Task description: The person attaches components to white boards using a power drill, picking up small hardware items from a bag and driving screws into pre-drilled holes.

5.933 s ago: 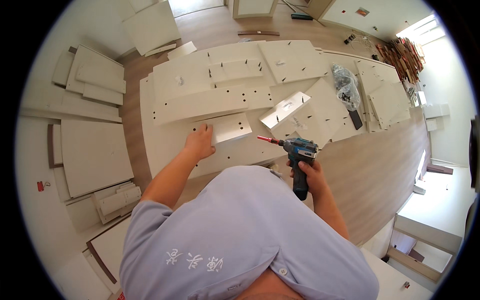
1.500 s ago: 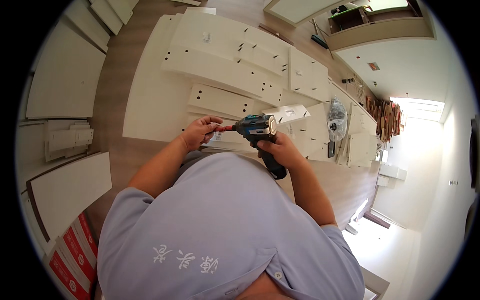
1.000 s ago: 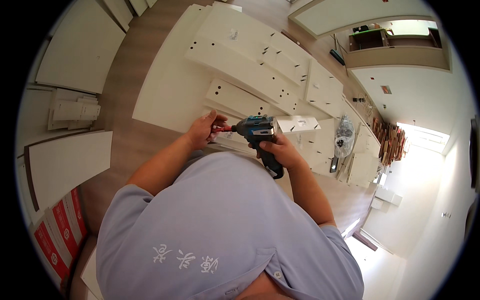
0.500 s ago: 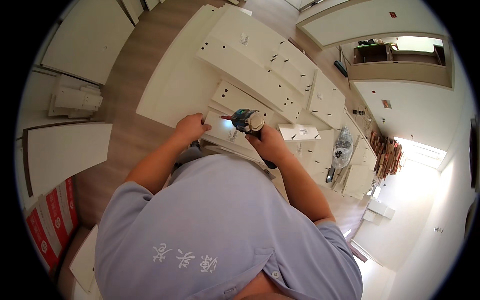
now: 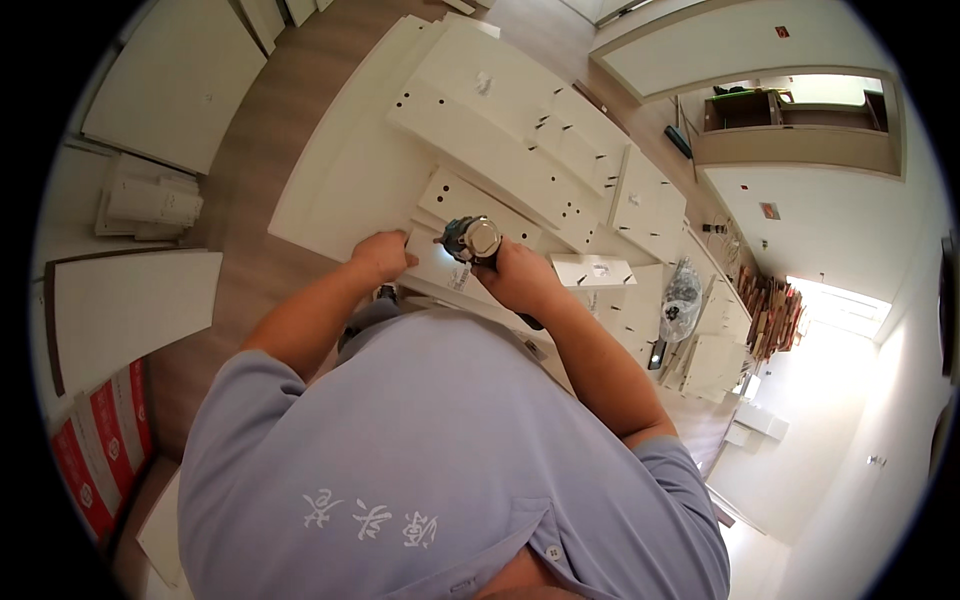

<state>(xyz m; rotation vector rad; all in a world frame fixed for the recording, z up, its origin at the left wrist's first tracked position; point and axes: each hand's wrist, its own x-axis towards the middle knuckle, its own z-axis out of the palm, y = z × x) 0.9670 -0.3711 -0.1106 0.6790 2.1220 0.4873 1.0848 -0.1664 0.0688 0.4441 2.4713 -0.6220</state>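
Note:
My right hand (image 5: 525,280) is closed around the grip of a cordless drill (image 5: 473,240). The drill points left and its lamp throws a bright spot on a narrow white panel (image 5: 432,262). At the left end of that panel, my left hand (image 5: 383,257) has its thumb and fingers closed on the edge; anything small between them is too hidden to make out. The drill's tip stays a little apart from the left fingers. Just beyond lies another white strip with dark holes (image 5: 480,207).
Larger white boards (image 5: 500,110) with upright dark pegs are stacked ahead. A short white panel (image 5: 592,270) and a clear plastic bag of hardware (image 5: 682,300) lie to the right. White boards (image 5: 140,310) and red-and-white packaging (image 5: 105,435) stand at the left.
The drill and my right hand have shifted slightly left, and the drill has turned, so its tip shows less. My left hand stays at the panel's end.

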